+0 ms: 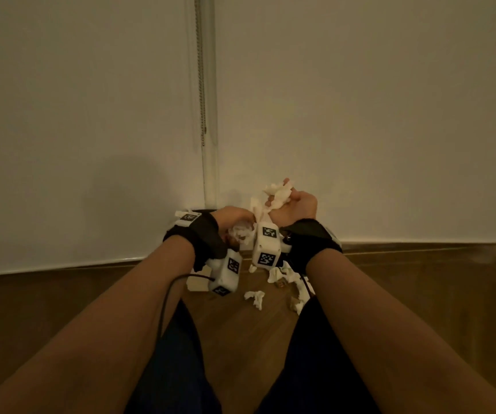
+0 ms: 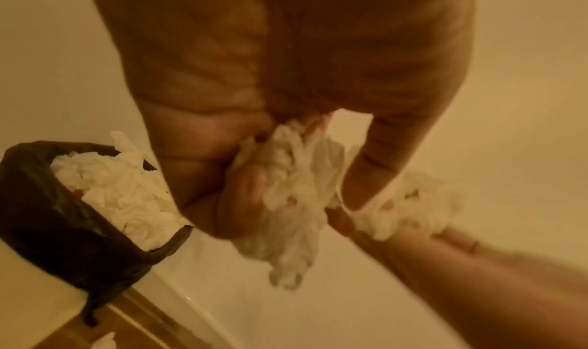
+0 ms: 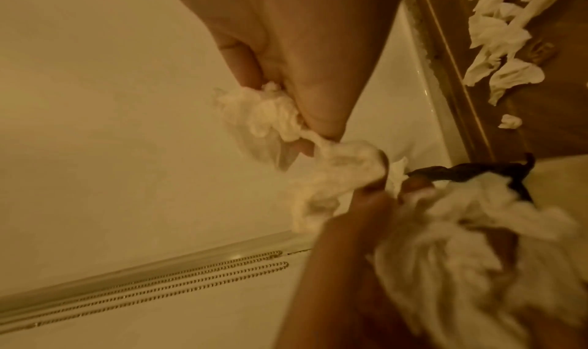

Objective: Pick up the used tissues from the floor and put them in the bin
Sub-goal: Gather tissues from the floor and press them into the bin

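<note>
White tissue wads (image 2: 296, 193) fill both clenched hands; the left hand (image 1: 234, 218) is nearer the bin (image 2: 63, 218) than the right hand (image 1: 293, 209).

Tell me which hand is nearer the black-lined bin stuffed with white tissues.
Left. The left hand, gripping crumpled tissue, hangs right beside the bin; the right hand, also gripping tissue, sits farther off, on the left hand's other side.

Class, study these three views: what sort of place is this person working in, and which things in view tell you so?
Probably a room in a home, by a window or glass door. Clues: wooden floor, white roller blinds with a bead chain hanging to floor level, and a small bin lined with a black bag, full of tissues.
</note>
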A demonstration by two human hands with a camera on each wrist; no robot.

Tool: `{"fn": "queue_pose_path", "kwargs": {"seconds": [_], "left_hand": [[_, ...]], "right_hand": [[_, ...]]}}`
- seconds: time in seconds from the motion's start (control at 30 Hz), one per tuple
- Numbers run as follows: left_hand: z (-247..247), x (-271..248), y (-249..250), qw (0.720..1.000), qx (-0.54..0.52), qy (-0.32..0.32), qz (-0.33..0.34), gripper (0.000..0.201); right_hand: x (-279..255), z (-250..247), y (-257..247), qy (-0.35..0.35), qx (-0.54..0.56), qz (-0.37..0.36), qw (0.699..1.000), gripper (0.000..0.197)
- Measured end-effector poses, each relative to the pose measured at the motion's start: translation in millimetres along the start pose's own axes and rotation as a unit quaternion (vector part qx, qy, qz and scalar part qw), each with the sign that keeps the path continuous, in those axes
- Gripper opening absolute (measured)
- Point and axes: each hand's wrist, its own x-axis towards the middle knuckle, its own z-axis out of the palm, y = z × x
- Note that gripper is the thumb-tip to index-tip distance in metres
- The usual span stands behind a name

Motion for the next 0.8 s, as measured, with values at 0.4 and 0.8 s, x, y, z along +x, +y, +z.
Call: {"fn": "queue_pose_path", "kwargs": {"seconds": [0.4,0.8], "left_hand": [[-22,19,-4,0.983,-0.079,0.071,0.148,0.019],[-74,70,-28,0.970,-0.140,0.193,0.042,0.043]], "right_hand": [[6,17,50,-0.098,-0.226,0.086,0.965,0.029],[79,5,77,-0.044,-0.335,0.044,0.940,0.045]]}}
